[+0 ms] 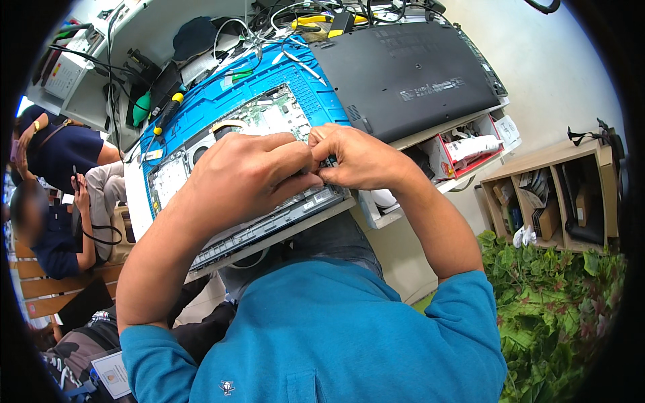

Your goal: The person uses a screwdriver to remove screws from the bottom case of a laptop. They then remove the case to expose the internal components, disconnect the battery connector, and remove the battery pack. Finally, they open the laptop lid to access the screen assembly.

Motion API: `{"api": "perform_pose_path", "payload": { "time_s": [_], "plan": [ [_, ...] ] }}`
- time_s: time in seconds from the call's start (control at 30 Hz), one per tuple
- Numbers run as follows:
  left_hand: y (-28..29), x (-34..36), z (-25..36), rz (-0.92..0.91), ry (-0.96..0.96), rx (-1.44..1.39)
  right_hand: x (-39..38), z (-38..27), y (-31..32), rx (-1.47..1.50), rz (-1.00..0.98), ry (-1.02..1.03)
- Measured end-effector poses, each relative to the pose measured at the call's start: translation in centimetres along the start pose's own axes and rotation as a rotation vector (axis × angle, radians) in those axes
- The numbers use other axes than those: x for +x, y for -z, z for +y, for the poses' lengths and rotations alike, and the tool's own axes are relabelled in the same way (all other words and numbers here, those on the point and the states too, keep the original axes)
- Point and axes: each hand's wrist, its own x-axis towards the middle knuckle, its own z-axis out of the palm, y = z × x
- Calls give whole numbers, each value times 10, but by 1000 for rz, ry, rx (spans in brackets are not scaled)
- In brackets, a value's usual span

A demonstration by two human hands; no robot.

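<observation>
An opened laptop (275, 111) lies under my hands with its circuit board and a round fan (197, 156) showing. It rests on a blue repair mat (322, 101) at the table's near edge. My left hand (252, 168) is closed, its fingertips pinched together over the laptop's right side. Right against them, my right hand (359, 158) curls thumb and finger in a pinch. A small dark piece shows between the two hands; its kind is hidden by the fingers. The black laptop bottom cover (410, 80) sits beyond my right hand.
A yellow-and-black screwdriver (168, 114) and a green air blower bulb (142, 107) lie at left. Cables (269, 20) tangle along the back. An open drawer holds a red-edged box (449, 156) at right, near a wooden shelf (551, 195). People (50, 221) sit at left.
</observation>
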Motion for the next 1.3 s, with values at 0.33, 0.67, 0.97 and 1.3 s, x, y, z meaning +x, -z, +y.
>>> {"api": "perform_pose_path", "payload": {
  "time_s": [0.33,0.67,0.97,1.3],
  "plan": [
    [0,3,-5,-73,-54,-71,2,-1,1,-11,-33,-4],
    [18,15,7,-307,85,85,1,0,0,-4,-11,-16],
    [12,20,3,-271,-89,14,0,6,-3,14,19,2],
    [18,20,13,-379,125,37,-1,4,-2,-18,14,-32]
  ]
}}
